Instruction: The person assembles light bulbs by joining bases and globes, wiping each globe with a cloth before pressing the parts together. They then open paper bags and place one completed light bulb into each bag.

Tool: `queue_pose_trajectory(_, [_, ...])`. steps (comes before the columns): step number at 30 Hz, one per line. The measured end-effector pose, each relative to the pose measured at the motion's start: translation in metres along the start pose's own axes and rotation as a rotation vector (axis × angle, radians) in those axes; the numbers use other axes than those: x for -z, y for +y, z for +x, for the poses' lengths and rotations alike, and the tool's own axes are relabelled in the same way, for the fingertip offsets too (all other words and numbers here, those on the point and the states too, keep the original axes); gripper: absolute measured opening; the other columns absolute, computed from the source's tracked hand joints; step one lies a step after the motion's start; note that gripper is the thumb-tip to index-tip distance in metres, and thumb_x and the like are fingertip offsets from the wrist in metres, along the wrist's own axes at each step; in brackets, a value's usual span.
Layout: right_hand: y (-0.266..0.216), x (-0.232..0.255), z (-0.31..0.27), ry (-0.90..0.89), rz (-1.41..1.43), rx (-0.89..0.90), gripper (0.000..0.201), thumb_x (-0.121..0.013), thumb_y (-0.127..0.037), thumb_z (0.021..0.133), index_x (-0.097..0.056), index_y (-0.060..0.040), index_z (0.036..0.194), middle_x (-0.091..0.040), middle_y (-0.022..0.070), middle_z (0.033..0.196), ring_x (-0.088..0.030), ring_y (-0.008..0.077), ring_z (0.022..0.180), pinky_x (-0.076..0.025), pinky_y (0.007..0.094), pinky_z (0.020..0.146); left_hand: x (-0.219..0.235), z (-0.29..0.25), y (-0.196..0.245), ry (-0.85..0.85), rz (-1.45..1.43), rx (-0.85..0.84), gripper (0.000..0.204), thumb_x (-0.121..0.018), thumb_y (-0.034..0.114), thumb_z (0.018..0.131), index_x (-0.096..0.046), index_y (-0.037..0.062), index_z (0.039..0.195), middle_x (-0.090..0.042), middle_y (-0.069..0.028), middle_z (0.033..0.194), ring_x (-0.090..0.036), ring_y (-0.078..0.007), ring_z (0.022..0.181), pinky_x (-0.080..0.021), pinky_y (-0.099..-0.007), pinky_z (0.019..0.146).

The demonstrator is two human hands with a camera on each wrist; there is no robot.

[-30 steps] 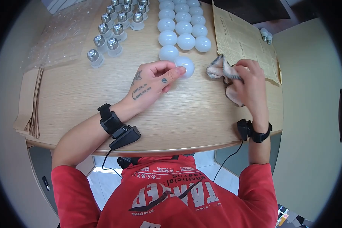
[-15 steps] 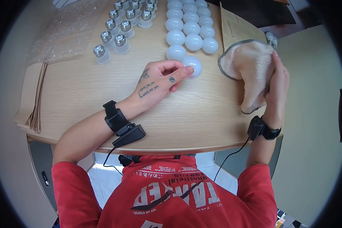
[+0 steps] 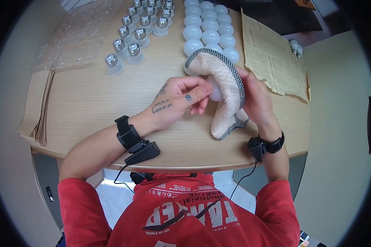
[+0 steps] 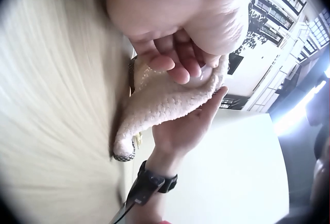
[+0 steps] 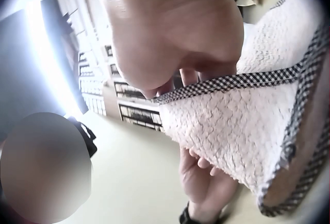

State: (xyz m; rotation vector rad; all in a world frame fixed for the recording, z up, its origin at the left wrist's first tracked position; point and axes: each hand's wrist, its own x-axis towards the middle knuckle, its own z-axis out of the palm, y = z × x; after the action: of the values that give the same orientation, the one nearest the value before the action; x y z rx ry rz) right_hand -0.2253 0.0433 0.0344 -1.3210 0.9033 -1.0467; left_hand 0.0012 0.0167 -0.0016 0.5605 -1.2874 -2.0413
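A white light bulb [image 3: 215, 94] with a round globe is pinched between the thumb and fingers of my left hand [image 3: 175, 99]. Around the globe's far side curves a fluffy cream cloth [image 3: 228, 101] with a black-and-white checked border. My right hand [image 3: 257, 99] holds this cloth from behind, its fingers partly covered by it. In the left wrist view, the globe shows inside the cloth's fold, close by my left fingertips [image 4: 179, 74]. The right wrist view has the checked border [image 5: 227, 82] running across under my right palm.
White bulbs [image 3: 210, 25] stand globe-up in rows beyond my hands. Left of them are bulbs with metal screw bases [image 3: 134, 49] upward. Brown paper bags [image 3: 37, 107] and bubble wrap [image 3: 76, 37] lie at left. Printed paper [image 3: 272, 57] and two small bulbs [image 3: 297, 48] are at right.
My right hand first lifted and spread the crumpled cloth at the right, then brought it leftward around the bulb. My left hand keeps its pinch on the bulb.
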Motion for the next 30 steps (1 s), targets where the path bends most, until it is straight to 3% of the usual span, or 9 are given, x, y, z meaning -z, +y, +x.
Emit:
queue_pose_trajectory(1, [0.003,0.002,0.001,0.044,0.243,-0.105,0.041,-0.045,-0.020,0.103,-0.052,0.0034,0.135,-0.050,0.0153,0.139,-0.054,0.0219,0.119,-0.042,0.0324,0.100,-0.001,-0.001,0.000,-0.014,-0.014,0.002,0.027,-0.056,0.029,0.101,-0.063,0.0031,0.096,-0.061,-0.0016,0.075,-0.057,-0.0085,0.066,-0.042,-0.0209,0.057])
queue_pose_trajectory(4, [0.009,0.004,0.001,0.025,-0.138,-0.168,0.049,-0.056,-0.019,0.098,-0.046,0.0011,0.141,-0.056,0.0126,0.131,-0.055,0.0213,0.117,-0.042,0.0334,0.100,0.001,0.001,-0.003,-0.041,-0.011,0.011,0.028,-0.055,0.029,0.102,-0.062,0.0031,0.096,-0.062,-0.0025,0.077,-0.058,-0.0091,0.067,-0.043,-0.0213,0.058])
queue_pose_trajectory(7, [0.014,-0.009,0.002,-0.143,-0.344,0.231,0.051,-0.067,-0.018,0.090,-0.050,0.0010,0.134,-0.060,0.0116,0.119,-0.058,0.0234,0.111,-0.044,0.0337,0.097,-0.004,0.000,-0.004,-0.028,-0.019,0.009,0.028,-0.053,0.029,0.102,-0.061,0.0029,0.094,-0.062,-0.0032,0.079,-0.058,-0.0091,0.069,-0.043,-0.0215,0.059])
queue_pose_trajectory(10, [0.018,-0.013,0.006,-0.127,-0.619,0.354,0.047,-0.071,-0.016,0.085,-0.053,-0.0001,0.125,-0.060,0.0131,0.109,-0.060,0.0266,0.104,-0.046,0.0344,0.092,-0.006,-0.001,-0.008,-0.045,-0.009,0.022,0.028,-0.052,0.028,0.103,-0.065,0.0028,0.100,-0.060,0.0015,0.077,-0.055,-0.0049,0.066,-0.041,-0.0189,0.057])
queue_pose_trajectory(15, [0.012,-0.019,0.004,0.077,-0.540,0.322,0.019,-0.062,-0.016,0.093,-0.060,0.0022,0.098,-0.058,0.0116,0.091,-0.057,0.0219,0.082,-0.046,0.0299,0.073,-0.007,0.001,-0.004,-0.110,-0.022,0.074,0.026,-0.051,0.025,0.103,-0.061,0.0009,0.097,-0.060,-0.0019,0.082,-0.055,-0.0078,0.070,-0.042,-0.0210,0.060])
queue_pose_trajectory(21, [0.010,-0.027,-0.007,0.245,-0.379,0.065,0.026,-0.050,-0.020,0.103,-0.059,0.0023,0.093,-0.057,0.0081,0.085,-0.054,0.0146,0.078,-0.043,0.0270,0.068,-0.016,-0.001,0.002,-0.075,0.036,0.106,0.021,-0.058,0.017,0.100,-0.063,-0.0004,0.110,-0.060,-0.0009,0.082,-0.054,-0.0063,0.070,-0.042,-0.0201,0.060])
queue_pose_trajectory(24, [0.008,-0.023,-0.005,0.268,-0.402,0.031,0.023,-0.056,-0.019,0.099,-0.059,0.0021,0.092,-0.057,0.0067,0.084,-0.054,0.0135,0.076,-0.044,0.0275,0.067,-0.015,-0.002,0.000,-0.082,0.042,0.078,0.021,-0.060,0.016,0.099,-0.063,-0.0005,0.111,-0.060,-0.0009,0.082,-0.054,-0.0061,0.070,-0.042,-0.0202,0.060])
queue_pose_trajectory(26, [0.018,-0.020,0.001,0.166,-0.394,0.197,0.021,-0.059,-0.018,0.096,-0.059,0.0019,0.091,-0.057,0.0064,0.083,-0.054,0.0137,0.074,-0.044,0.0282,0.066,-0.014,-0.002,-0.001,-0.082,0.030,0.072,0.021,-0.061,0.015,0.098,-0.063,-0.0007,0.111,-0.060,-0.0008,0.083,-0.054,-0.0060,0.071,-0.042,-0.0202,0.061])
queue_pose_trajectory(30, [0.021,-0.027,0.002,0.120,-0.436,0.245,0.018,-0.064,-0.016,0.090,-0.059,0.0018,0.089,-0.056,0.0066,0.080,-0.053,0.0147,0.071,-0.044,0.0288,0.065,-0.018,-0.003,0.001,-0.051,0.044,0.072,0.022,-0.063,0.015,0.096,-0.063,-0.0005,0.112,-0.061,0.0001,0.084,-0.054,-0.0055,0.073,-0.043,-0.0202,0.063])
